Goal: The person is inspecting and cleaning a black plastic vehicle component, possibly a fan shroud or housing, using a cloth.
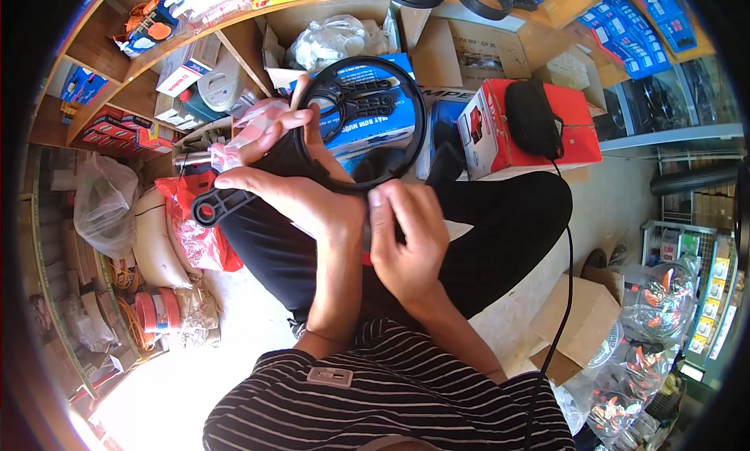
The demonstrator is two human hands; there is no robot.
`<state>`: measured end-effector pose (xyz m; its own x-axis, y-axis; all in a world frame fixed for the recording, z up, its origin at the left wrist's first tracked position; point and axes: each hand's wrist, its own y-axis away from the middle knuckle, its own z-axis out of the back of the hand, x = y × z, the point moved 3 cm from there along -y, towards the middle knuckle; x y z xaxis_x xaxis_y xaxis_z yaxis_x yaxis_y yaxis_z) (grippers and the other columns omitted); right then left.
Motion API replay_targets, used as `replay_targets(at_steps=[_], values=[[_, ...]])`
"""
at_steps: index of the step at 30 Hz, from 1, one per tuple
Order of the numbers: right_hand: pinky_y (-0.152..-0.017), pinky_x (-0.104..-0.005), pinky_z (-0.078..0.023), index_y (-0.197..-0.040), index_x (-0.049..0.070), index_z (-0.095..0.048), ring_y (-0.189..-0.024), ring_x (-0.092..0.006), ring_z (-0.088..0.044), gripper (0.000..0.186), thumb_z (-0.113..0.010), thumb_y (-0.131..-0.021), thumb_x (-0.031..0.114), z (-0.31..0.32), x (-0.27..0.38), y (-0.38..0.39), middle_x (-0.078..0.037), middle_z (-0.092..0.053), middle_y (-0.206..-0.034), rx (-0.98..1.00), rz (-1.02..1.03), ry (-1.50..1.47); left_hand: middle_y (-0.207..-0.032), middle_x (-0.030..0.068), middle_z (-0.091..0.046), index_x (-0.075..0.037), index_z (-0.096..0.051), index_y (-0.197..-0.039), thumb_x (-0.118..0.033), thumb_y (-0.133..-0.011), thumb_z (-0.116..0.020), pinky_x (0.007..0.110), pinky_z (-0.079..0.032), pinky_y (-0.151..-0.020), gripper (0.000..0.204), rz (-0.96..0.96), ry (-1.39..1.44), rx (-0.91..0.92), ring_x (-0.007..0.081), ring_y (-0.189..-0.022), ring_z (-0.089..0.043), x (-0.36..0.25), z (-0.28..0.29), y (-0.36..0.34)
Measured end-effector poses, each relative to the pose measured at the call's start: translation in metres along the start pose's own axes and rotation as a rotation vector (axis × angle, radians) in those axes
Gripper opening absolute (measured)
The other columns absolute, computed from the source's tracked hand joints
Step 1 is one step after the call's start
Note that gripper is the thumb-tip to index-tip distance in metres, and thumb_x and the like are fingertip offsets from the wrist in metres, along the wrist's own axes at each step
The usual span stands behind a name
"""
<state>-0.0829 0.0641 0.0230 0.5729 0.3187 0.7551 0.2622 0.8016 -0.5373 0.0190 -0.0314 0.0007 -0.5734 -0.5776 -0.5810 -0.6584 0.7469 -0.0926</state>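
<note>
Black ring (423,123): over the lap (508,216), from what I see
Left hand (301,197): holding ring's handle (228,206)
Right hand (412,236): curled at lower rim; grip, I can't tell
Floor (254,310): pale, glaring lower left
Room: wooden shelves (246,64), red box (576,119) ahead

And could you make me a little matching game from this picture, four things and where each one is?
1. black ring
2. black pouch
3. red plastic bag
4. grey jug

A. on top of a red box
B. in a wooden shelf
C. in the left hand
D. left of the black trousers

Pairs: 1-C, 2-A, 3-D, 4-B
</note>
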Motion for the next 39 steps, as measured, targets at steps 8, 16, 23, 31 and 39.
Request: replay_targets(at_steps=[8,16,23,31,39], values=[[-0.066,-0.0403,-0.047,-0.099,-0.004,-0.066,-0.075,-0.0335,-0.061,0.009,-0.068,-0.093,0.001,-0.002,-0.004,0.003,-0.016,-0.063,-0.084,0.053,-0.238,-0.120,-0.097,0.0195,-0.067,-0.008,-0.052,-0.107,-0.067,-0.104,-0.020,0.053,-0.053,-0.100,0.067,0.090,-0.075,0.043,0.0426,-0.113,-0.066,0.016,-0.010,0.017],[-0.070,-0.0434,-0.047,-0.098,-0.001,-0.067,-0.080,-0.0354,-0.062,0.007,-0.066,-0.092,0.003,0.013,-0.019,0.003,-0.015,-0.064,-0.085,0.283,-0.248,-0.049,-0.103,0.0215,-0.068,-0.002,-0.051,-0.113,-0.061,-0.108,-0.014,0.048,-0.040,-0.112,0.070,0.243,-0.191,0.442,0.0358,-0.123,-0.061,0.023,-0.001,0.031],[-0.071,-0.0403,-0.048,-0.095,-0.002,-0.065,-0.078,-0.0333,-0.061,0.006,-0.066,-0.094,0.004,0.014,-0.031,0.019,-0.014,-0.064,-0.085,0.277,-0.130,-0.013,-0.086,0.0141,-0.069,-0.008,-0.053,-0.103,-0.060,-0.109,-0.021,0.023,-0.046,-0.060,0.061,0.340,-0.298,0.177,0.0286,-0.109,-0.069,0.015,0.015,0.023],[-0.066,-0.0391,-0.052,-0.098,0.003,-0.066,-0.080,-0.0281,-0.062,0.015,-0.071,-0.084,0.005,0.012,-0.038,-0.010,-0.009,-0.062,-0.088,0.239,0.118,0.008,-0.098,0.0167,-0.066,-0.004,-0.048,-0.113,-0.053,-0.112,-0.014,0.044,-0.038,-0.114,0.059,0.451,-0.449,0.337,0.0333,-0.119,-0.062,0.026,0.015,0.045],[-0.067,-0.0370,-0.054,-0.098,0.004,-0.068,-0.081,-0.0264,-0.063,0.015,-0.073,-0.085,0.008,0.056,-0.076,-0.035,-0.008,-0.062,-0.088,0.119,0.183,0.013,-0.127,0.0200,-0.062,-0.004,-0.047,-0.121,-0.048,-0.113,-0.017,0.045,-0.038,-0.117,0.054,0.657,-0.480,0.536,0.0296,-0.131,-0.053,0.049,-0.034,0.086]])
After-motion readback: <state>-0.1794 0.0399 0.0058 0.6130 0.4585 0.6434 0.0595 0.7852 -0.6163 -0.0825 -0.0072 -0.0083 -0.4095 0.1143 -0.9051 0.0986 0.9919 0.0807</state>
